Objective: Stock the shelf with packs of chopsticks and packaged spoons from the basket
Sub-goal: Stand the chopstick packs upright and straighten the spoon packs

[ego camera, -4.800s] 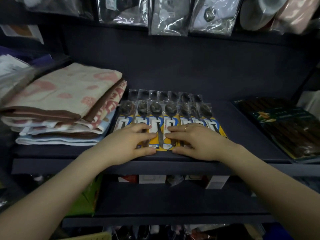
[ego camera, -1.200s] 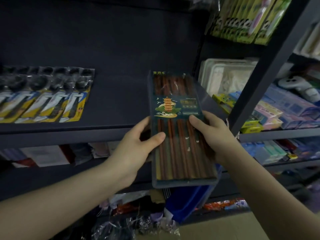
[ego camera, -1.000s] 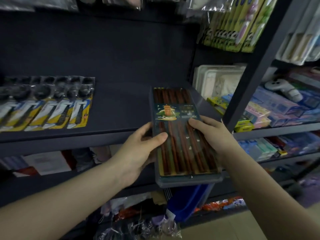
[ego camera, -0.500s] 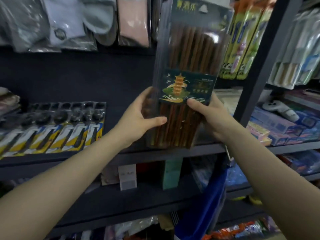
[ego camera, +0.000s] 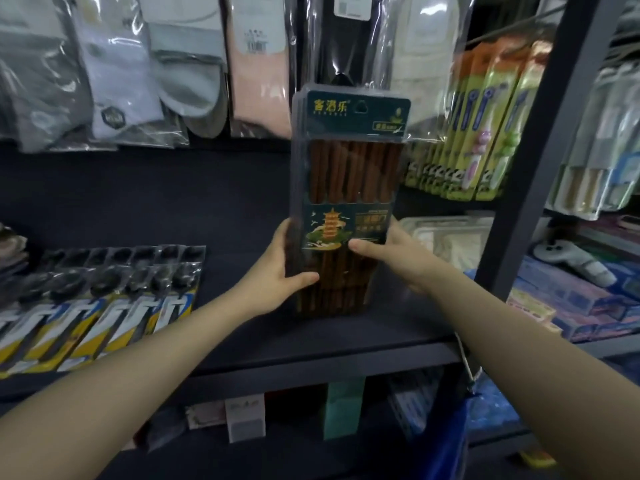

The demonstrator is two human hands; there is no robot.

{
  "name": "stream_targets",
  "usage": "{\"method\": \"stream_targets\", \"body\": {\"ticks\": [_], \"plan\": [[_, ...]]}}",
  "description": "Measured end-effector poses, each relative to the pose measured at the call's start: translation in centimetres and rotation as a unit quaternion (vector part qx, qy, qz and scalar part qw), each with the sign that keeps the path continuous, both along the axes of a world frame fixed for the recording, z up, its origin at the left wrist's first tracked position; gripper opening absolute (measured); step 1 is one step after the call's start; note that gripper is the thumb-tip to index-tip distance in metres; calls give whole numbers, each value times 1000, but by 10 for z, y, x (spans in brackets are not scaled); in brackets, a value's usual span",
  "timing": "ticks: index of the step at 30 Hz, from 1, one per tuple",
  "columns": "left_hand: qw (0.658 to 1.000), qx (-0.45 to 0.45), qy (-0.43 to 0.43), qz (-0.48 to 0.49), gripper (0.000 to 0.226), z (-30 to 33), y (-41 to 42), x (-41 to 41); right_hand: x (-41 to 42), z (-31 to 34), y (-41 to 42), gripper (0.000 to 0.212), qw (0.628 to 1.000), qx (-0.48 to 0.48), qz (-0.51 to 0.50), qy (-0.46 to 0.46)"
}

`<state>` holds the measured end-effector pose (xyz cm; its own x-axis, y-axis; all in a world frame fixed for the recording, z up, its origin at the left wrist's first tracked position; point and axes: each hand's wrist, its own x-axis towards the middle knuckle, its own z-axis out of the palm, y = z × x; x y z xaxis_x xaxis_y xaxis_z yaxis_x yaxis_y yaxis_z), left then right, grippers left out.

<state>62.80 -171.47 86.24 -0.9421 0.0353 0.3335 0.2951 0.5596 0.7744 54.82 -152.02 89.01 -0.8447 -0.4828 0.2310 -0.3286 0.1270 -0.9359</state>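
I hold a stack of chopstick packs upright, dark green cards with brown sticks behind clear plastic. Its lower end stands on the dark shelf or just above it. My left hand grips the left edge with the thumb across the front. On the right edge, my right hand grips with its thumb on the label. Packaged spoons lie in overlapping rows at the shelf's left. A blue basket hangs low on the right, partly hidden by my right arm.
Bagged socks hang above the shelf. Green toothbrush packs hang at upper right beside a dark upright post. White trays and coloured boxes fill the bay to the right. Small boxes stand on the lower shelf.
The chopstick packs went from lying flat out over the shelf edge to standing upright, then sank from raised to the shelf. Both hands kept their grip. My view tilted upward.
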Motion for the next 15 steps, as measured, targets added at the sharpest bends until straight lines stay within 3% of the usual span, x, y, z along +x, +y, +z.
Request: {"method": "stream_targets", "body": {"ticks": [5,8,15], "plan": [[999,49,-10,1,96,3,-3,-13,-9,3,-7,73,999,-34,-4,-12],[994,98,38,18,100,20,2,-18,-13,20,-10,80,993,-115,-2,-22],[977,130,168,-7,99,82,16,-34,-20,76,-18,75,979,-158,14,126]]}}
